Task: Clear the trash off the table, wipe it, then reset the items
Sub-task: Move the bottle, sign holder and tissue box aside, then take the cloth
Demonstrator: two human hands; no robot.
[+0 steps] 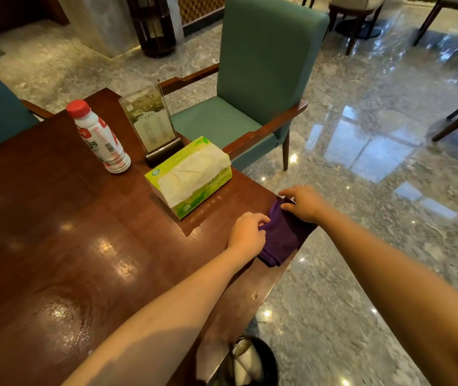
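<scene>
- Head view: a dark brown wooden table [63,224] filled the left and middle of the picture, and its polished top showed bright reflections and a wet-looking smear near the bottom left.
- A purple cloth [284,235] lay folded on the right edge of the table, near its corner.
- The left hand [247,232] rested on the left side of the cloth, and its fingers were closed on a fold of the fabric.
- The right hand [303,203] was on the far end of the cloth; thumb and fingers were pinched together on the cloth's edge there.
- Both forearms were bare and reached in from the bottom of the picture.
- A green tissue box [190,176] stood on the table just beyond the hands, apart from the cloth, with white tissue showing at the open top.
- A white bottle [99,137] with a red cap stood upright behind the tissue box, to its left.
- A clear menu stand [149,123] on a dark base stood upright between the bottle and the tissue box, close to the far edge of the table.
- A teal chair [261,79] with wooden armrests stood on the floor beyond the right side of the table.
- A black trash bin [266,358] stood on the marble floor at the bottom, beside the table edge, and something white was inside it; I could not tell what it was.
</scene>
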